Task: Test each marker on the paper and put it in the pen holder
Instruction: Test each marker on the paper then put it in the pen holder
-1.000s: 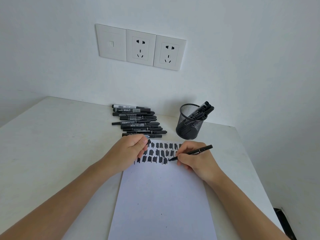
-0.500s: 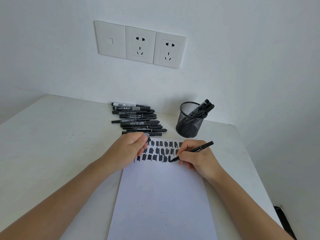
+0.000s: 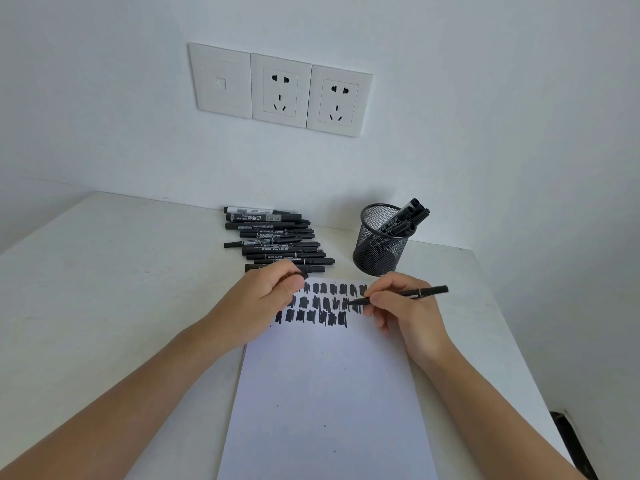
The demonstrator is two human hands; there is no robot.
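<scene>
My right hand (image 3: 405, 313) pinches a black marker (image 3: 415, 293) btw thumb and fingers, tip on the paper (image 3: 329, 393) at the right end of the middle row of black test swatches (image 3: 322, 306), barrel pointing to 3 o'clock. My left hand (image 3: 266, 299), fingers curled, rests on the sheet's 11 o'clock corner; can't tell if it holds anything. A mesh pen holder (image 3: 379, 251) w/ several markers (image 3: 405, 220) stands at 1 o'clock of the paper. A pile of markers (image 3: 277, 244) lies at 11 o'clock on the white table (image 3: 104, 289).

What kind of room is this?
Probably a study or office corner indoors: a white table against a white wall with wall sockets. On it are a mesh pen holder, a pile of markers and a sheet of paper.
</scene>
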